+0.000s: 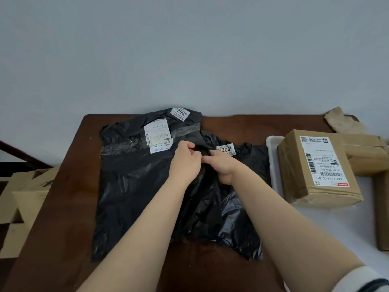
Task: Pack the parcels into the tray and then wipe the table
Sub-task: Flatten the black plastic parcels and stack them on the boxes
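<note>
Two black plastic parcel bags lie overlapping on the brown table (69, 207). The larger bag (134, 178) on the left carries a "2002" sticker and a shipping label. The smaller bag (242, 199) on the right carries a "2001" sticker. My left hand (185, 161) and my right hand (223, 165) meet at the middle, both pinching the black plastic where the bags overlap. A white tray (273, 165) at the right holds a cardboard parcel (315, 171) with a white label and more brown boxes (366, 152). A beige cloth (341, 121) lies at the table's far right.
Open cardboard boxes (23, 199) stand on the floor left of the table. A plain wall runs behind the table. Another brown box edge (383, 211) sits at the far right in the tray.
</note>
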